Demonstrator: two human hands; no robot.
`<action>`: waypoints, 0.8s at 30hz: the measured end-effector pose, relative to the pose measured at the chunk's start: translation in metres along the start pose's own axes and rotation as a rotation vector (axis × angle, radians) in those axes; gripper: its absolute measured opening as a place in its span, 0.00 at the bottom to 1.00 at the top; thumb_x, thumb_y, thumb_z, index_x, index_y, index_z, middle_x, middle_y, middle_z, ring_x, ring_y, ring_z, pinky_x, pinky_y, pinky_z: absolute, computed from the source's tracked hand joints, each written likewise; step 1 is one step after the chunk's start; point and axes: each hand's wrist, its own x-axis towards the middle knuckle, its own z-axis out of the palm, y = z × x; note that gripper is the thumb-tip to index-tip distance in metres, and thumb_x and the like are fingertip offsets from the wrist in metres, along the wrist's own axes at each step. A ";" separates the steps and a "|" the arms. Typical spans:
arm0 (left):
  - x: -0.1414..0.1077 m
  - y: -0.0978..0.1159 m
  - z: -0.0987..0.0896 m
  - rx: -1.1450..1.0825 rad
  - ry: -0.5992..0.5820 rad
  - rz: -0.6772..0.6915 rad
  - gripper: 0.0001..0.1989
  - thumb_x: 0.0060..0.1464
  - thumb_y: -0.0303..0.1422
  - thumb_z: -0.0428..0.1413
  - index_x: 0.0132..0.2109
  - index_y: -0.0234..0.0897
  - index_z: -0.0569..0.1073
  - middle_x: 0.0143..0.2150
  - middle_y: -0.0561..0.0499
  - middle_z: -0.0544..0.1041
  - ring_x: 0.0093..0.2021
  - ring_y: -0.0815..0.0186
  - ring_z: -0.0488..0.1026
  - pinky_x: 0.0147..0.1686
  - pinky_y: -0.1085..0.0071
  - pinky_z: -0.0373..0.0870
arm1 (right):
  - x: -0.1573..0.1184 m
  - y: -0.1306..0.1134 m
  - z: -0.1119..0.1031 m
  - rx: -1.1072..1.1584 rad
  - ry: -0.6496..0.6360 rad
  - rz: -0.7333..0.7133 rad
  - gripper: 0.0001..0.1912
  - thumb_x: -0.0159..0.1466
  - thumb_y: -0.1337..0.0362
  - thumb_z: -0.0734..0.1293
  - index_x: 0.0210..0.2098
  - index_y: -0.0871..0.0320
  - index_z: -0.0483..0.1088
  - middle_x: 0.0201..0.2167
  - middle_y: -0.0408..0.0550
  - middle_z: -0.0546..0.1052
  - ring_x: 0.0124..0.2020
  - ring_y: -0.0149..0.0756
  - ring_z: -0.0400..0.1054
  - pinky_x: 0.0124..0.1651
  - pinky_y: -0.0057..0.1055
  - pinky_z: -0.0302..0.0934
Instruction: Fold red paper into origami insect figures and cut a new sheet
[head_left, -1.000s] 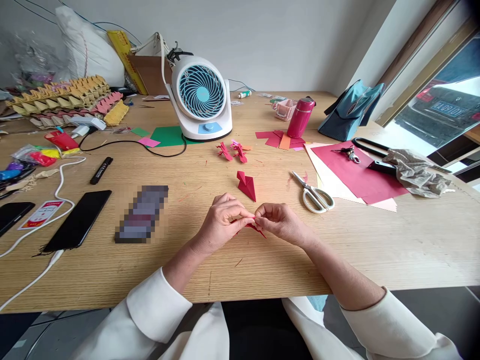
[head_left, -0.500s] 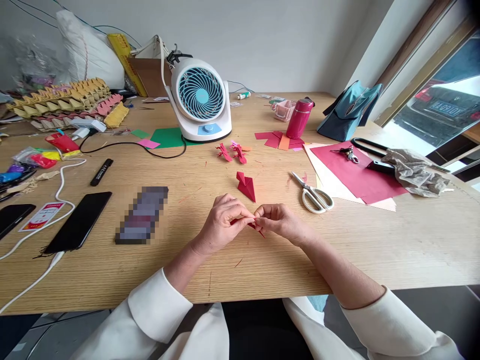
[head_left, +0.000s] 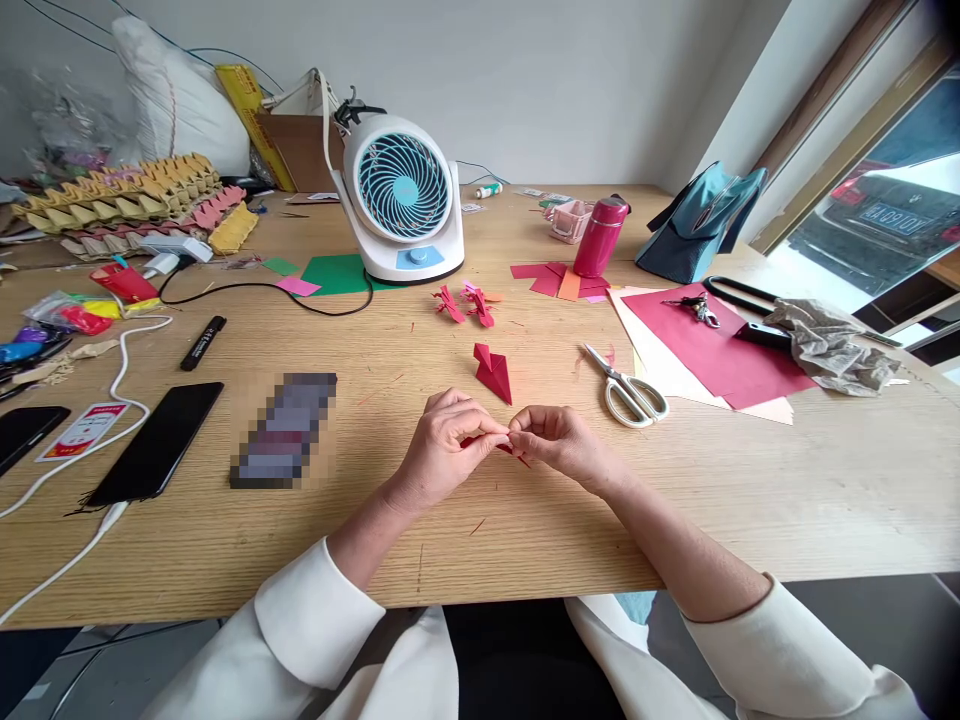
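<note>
Between my fingertips is a small piece of folded red paper [head_left: 514, 453], mostly hidden by the hands, with a thin pointed end sticking out below. My left hand [head_left: 454, 440] pinches it from the left, thumb against fingers. From the right, my right hand [head_left: 555, 445] pinches it too, and the two hands' fingertips meet. Just beyond them lies another folded red paper piece [head_left: 493, 374], kite-shaped with a bent flap. Farther back rest small folded red paper figures [head_left: 450, 304].
White-handled scissors [head_left: 632, 398] lie to the right, near large red paper sheets [head_left: 712, 350] and keys. A fan [head_left: 405, 200] and a pink bottle [head_left: 601, 238] stand at the back. Phones [head_left: 159, 442], a black marker [head_left: 203, 343] and a white cable occupy the left.
Almost nothing differs. Both hands stay pinched on the folded red paper, whose pointed lower end sits very slightly higher; the camera view has shifted a touch.
</note>
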 end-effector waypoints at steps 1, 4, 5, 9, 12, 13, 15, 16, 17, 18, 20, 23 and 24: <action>0.000 0.000 0.000 -0.012 0.013 -0.007 0.06 0.57 0.31 0.62 0.31 0.40 0.78 0.26 0.53 0.78 0.33 0.64 0.69 0.40 0.64 0.66 | 0.000 -0.001 -0.001 0.007 -0.014 0.007 0.20 0.57 0.47 0.72 0.30 0.60 0.72 0.24 0.43 0.72 0.25 0.28 0.62 0.30 0.28 0.56; 0.001 0.000 -0.001 -0.046 0.019 -0.026 0.04 0.56 0.30 0.63 0.32 0.40 0.79 0.28 0.52 0.79 0.34 0.64 0.70 0.40 0.64 0.67 | 0.000 -0.002 -0.003 -0.013 -0.023 0.018 0.23 0.57 0.45 0.72 0.30 0.60 0.72 0.25 0.44 0.72 0.26 0.29 0.64 0.32 0.29 0.59; 0.001 0.000 -0.001 -0.055 0.017 -0.032 0.03 0.56 0.30 0.63 0.33 0.40 0.79 0.29 0.52 0.80 0.34 0.64 0.70 0.40 0.64 0.67 | 0.000 -0.001 -0.003 -0.024 -0.016 0.016 0.23 0.57 0.45 0.72 0.29 0.60 0.72 0.24 0.44 0.72 0.26 0.29 0.63 0.32 0.29 0.59; 0.000 -0.001 0.000 -0.077 0.008 -0.050 0.01 0.54 0.31 0.65 0.34 0.41 0.80 0.30 0.52 0.81 0.34 0.63 0.71 0.40 0.64 0.68 | 0.001 0.004 -0.004 -0.045 0.000 0.004 0.21 0.58 0.46 0.72 0.29 0.60 0.72 0.23 0.43 0.72 0.25 0.29 0.62 0.30 0.28 0.57; 0.000 -0.001 0.000 -0.087 0.000 -0.048 0.03 0.55 0.30 0.64 0.33 0.40 0.79 0.29 0.52 0.81 0.34 0.63 0.71 0.39 0.64 0.68 | 0.001 0.005 -0.003 -0.035 -0.010 -0.001 0.21 0.57 0.45 0.72 0.28 0.59 0.72 0.23 0.42 0.71 0.25 0.29 0.61 0.30 0.28 0.55; 0.000 -0.001 0.000 -0.088 0.002 -0.046 0.03 0.55 0.30 0.64 0.32 0.40 0.79 0.28 0.52 0.80 0.33 0.63 0.71 0.39 0.64 0.68 | 0.001 0.004 -0.003 -0.028 -0.012 0.002 0.22 0.57 0.45 0.72 0.28 0.59 0.72 0.22 0.42 0.71 0.25 0.29 0.61 0.30 0.28 0.55; 0.000 0.000 0.000 -0.084 0.013 -0.045 0.04 0.55 0.30 0.64 0.32 0.40 0.79 0.27 0.52 0.80 0.33 0.63 0.70 0.38 0.65 0.67 | 0.001 0.001 -0.004 -0.008 -0.007 0.018 0.22 0.56 0.45 0.73 0.28 0.60 0.72 0.22 0.42 0.71 0.25 0.29 0.62 0.30 0.29 0.56; 0.000 0.000 0.000 -0.080 0.018 -0.044 0.04 0.55 0.30 0.64 0.32 0.40 0.79 0.27 0.52 0.79 0.33 0.63 0.70 0.38 0.65 0.67 | 0.000 -0.001 -0.004 0.008 -0.004 0.027 0.22 0.55 0.45 0.74 0.28 0.60 0.72 0.22 0.42 0.71 0.25 0.29 0.62 0.30 0.29 0.56; 0.000 0.001 -0.001 -0.076 0.020 -0.043 0.04 0.55 0.30 0.64 0.32 0.40 0.78 0.27 0.52 0.79 0.33 0.63 0.69 0.38 0.65 0.67 | 0.000 -0.002 -0.004 0.026 -0.001 0.036 0.23 0.54 0.45 0.74 0.27 0.60 0.73 0.22 0.43 0.71 0.25 0.29 0.62 0.31 0.29 0.57; 0.000 0.001 -0.001 -0.071 0.021 -0.040 0.05 0.55 0.30 0.64 0.31 0.40 0.78 0.27 0.52 0.79 0.33 0.63 0.69 0.38 0.65 0.67 | 0.000 -0.003 -0.004 0.047 0.000 0.042 0.23 0.53 0.45 0.75 0.27 0.60 0.73 0.22 0.43 0.72 0.25 0.29 0.62 0.31 0.29 0.57; 0.000 0.002 -0.002 -0.058 0.009 -0.023 0.04 0.56 0.29 0.63 0.32 0.40 0.78 0.27 0.53 0.79 0.33 0.64 0.69 0.39 0.64 0.66 | 0.000 -0.004 -0.004 0.086 -0.003 0.047 0.23 0.52 0.44 0.75 0.27 0.60 0.73 0.22 0.43 0.72 0.25 0.28 0.62 0.31 0.28 0.58; 0.000 0.002 -0.002 -0.042 -0.014 -0.002 0.03 0.56 0.28 0.62 0.34 0.41 0.79 0.29 0.53 0.81 0.35 0.63 0.70 0.41 0.64 0.67 | 0.000 -0.004 -0.005 0.115 -0.012 0.056 0.23 0.52 0.44 0.76 0.27 0.60 0.74 0.21 0.42 0.72 0.24 0.28 0.62 0.31 0.28 0.57; 0.000 0.002 -0.002 -0.038 -0.017 -0.002 0.03 0.56 0.29 0.62 0.35 0.41 0.80 0.30 0.53 0.81 0.35 0.63 0.71 0.41 0.64 0.67 | 0.000 -0.003 -0.005 0.121 -0.016 0.059 0.23 0.52 0.45 0.76 0.27 0.60 0.74 0.21 0.42 0.72 0.24 0.28 0.61 0.31 0.28 0.57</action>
